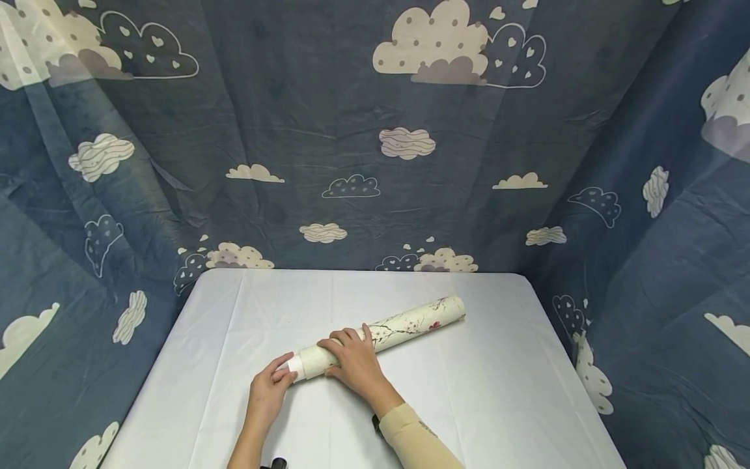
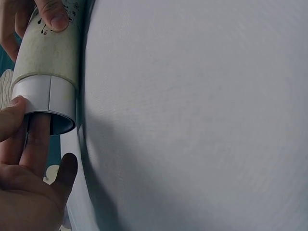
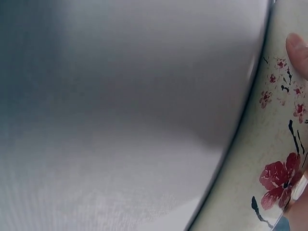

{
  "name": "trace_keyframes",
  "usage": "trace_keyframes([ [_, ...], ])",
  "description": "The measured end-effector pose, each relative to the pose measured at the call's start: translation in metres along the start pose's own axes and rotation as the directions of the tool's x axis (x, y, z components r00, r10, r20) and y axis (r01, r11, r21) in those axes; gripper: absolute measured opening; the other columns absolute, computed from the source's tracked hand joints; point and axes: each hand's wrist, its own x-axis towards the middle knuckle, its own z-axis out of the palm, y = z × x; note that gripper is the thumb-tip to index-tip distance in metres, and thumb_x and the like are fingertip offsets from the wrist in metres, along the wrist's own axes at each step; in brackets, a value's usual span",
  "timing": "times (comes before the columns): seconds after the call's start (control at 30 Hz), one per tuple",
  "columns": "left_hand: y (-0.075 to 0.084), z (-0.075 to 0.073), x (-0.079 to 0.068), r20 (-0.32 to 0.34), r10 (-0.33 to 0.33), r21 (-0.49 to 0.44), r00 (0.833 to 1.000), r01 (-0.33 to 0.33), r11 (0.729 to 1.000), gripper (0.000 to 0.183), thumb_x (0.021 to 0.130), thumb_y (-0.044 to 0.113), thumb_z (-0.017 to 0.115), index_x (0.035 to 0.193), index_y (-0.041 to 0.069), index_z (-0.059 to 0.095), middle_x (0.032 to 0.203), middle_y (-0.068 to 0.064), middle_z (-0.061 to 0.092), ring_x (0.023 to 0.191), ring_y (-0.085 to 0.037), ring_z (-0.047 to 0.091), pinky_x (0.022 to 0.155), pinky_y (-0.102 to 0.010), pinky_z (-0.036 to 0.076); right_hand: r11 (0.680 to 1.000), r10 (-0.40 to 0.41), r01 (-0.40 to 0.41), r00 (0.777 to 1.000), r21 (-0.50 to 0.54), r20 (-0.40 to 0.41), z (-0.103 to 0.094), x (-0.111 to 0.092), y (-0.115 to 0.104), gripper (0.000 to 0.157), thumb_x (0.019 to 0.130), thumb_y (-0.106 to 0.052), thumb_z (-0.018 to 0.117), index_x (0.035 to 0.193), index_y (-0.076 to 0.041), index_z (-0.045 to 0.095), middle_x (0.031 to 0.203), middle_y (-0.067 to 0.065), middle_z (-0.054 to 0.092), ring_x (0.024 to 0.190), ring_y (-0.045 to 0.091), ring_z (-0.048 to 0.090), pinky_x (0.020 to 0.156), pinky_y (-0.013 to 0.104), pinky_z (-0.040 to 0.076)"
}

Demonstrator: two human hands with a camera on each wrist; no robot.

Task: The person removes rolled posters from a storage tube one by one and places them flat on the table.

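A long cream tube printed with dark branches and red blossoms lies slanted across the white table. From its near left end a white rolled sheet sticks out a little, hollow and dark inside. My left hand pinches the wall of this roll, thumb on the outside and fingers inside the opening. Farther along, my right hand grips the tube from above, its thumb towards me. In the right wrist view, a big red blossom shows on the tube's side, and only parts of the hand appear.
The white-covered table has rounded far corners. A dark blue cloth with cloud prints hangs behind it and along both sides. Small black pieces show at my wrists, one of them at the bottom edge of the head view.
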Motion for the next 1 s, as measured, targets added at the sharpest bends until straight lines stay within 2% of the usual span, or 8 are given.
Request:
trace_keyframes([
  [0.3, 0.005, 0.003, 0.0, -0.002, -0.013, 0.013, 1.0, 0.013, 1.0, 0.043, 0.099, 0.012, 0.073, 0.141, 0.013, 0.068, 0.114, -0.014, 0.082, 0.114, -0.03, 0.075, 0.085, -0.024, 0.056, 1.0, 0.016, -0.016, 1.0, 0.004, -0.013, -0.003, -0.003, 0.009, 0.065, 0.076, -0.054, 0.089, 0.135, -0.04, 0.068, 0.133, -0.012, 0.069, 0.127, 0.016, 0.062, 0.119, 0.068, 0.037],
  [0.4, 0.005, 0.005, -0.002, -0.008, -0.003, 0.011, 1.0, 0.003, 1.0, 0.043, 0.099, 0.011, 0.073, 0.142, 0.012, 0.067, 0.116, -0.015, 0.081, 0.118, -0.032, 0.074, 0.091, -0.034, 0.059, 1.0, 0.008, -0.008, 1.0, 0.006, -0.005, -0.005, -0.004, 0.01, 0.065, 0.076, -0.055, 0.089, 0.136, -0.04, 0.067, 0.133, -0.012, 0.069, 0.127, 0.015, 0.062, 0.118, 0.067, 0.038],
  [0.53, 0.005, 0.007, -0.003, -0.014, 0.004, 0.001, 1.0, -0.004, 1.0, 0.044, 0.099, 0.01, 0.073, 0.143, 0.011, 0.067, 0.119, -0.016, 0.079, 0.123, -0.034, 0.072, 0.101, -0.048, 0.057, 1.0, 0.004, -0.004, 1.0, 0.01, -0.008, -0.008, -0.005, 0.012, 0.066, 0.075, -0.054, 0.089, 0.136, -0.04, 0.067, 0.133, -0.012, 0.069, 0.126, 0.015, 0.062, 0.118, 0.067, 0.038],
  [0.8, 0.005, 0.007, -0.003, -0.023, -0.009, 0.006, 1.0, 0.009, 1.0, 0.045, 0.1, 0.01, 0.072, 0.144, 0.01, 0.065, 0.119, -0.016, 0.079, 0.125, -0.037, 0.071, 0.106, -0.055, 0.053, 1.0, 0.011, -0.011, 1.0, 0.022, -0.022, -0.007, -0.004, 0.018, 0.065, 0.074, -0.051, 0.091, 0.134, -0.039, 0.068, 0.131, -0.011, 0.069, 0.125, 0.016, 0.063, 0.118, 0.069, 0.037],
  [1.0, 0.003, 0.005, -0.002, -0.014, -0.001, 0.013, 1.0, 0.001, 1.0, 0.045, 0.1, 0.01, 0.071, 0.145, 0.011, 0.064, 0.121, -0.017, 0.078, 0.125, -0.038, 0.071, 0.104, -0.053, 0.055, 1.0, 0.02, -0.019, 1.0, 0.022, -0.022, -0.004, -0.004, 0.021, 0.066, 0.074, -0.051, 0.091, 0.134, -0.039, 0.068, 0.132, -0.011, 0.069, 0.126, 0.017, 0.063, 0.119, 0.069, 0.036],
])
